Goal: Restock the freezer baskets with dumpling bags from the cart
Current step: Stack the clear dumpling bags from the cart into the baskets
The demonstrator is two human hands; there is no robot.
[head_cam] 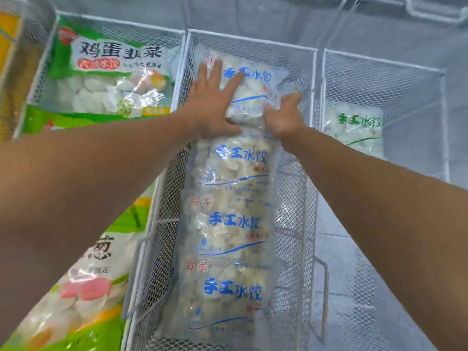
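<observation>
Both hands reach into the middle wire freezer basket (253,44), where a row of clear dumpling bags with blue lettering overlaps from the near end to the far end. The left hand (210,105) lies flat with straight, spread fingers on the farthest blue-lettered dumpling bag (253,79), its thumb resting along the bag's near edge. The right hand (285,115) curls its fingers over the same bag's near right corner and grips the plastic there. Just in front of that bag lies the second blue-lettered bag (240,158), then a third blue-lettered bag (233,221) and a nearest blue-lettered bag (230,292). In the left basket (119,24) lies a green-printed dumpling bag (111,74), and a second green-printed bag (76,295) sits lower left. The right basket (379,62) holds a clear bag with green lettering (357,127) at its bottom.
</observation>
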